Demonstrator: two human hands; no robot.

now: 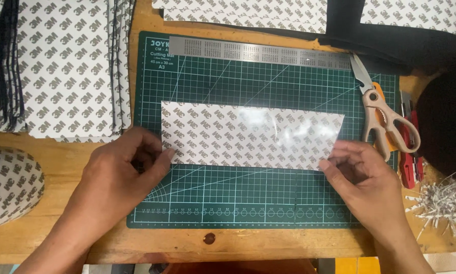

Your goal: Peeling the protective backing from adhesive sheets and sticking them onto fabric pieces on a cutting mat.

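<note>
A white sheet with a repeating grey printed pattern [248,134] lies flat on a green cutting mat [268,86]; its right edge is cut at a slant. My left hand [121,170] pinches the sheet's lower left corner. My right hand [360,175] pinches its lower right corner. Both hands rest low on the mat.
A steel ruler [258,52] lies along the mat's top edge. Beige-handled scissors [383,114] and a red tool [408,162] sit at the right. A stack of patterned sheets [60,66] fills the left, a roll [7,182] lower left, paper scraps [438,203] lower right, black fabric [421,45] upper right.
</note>
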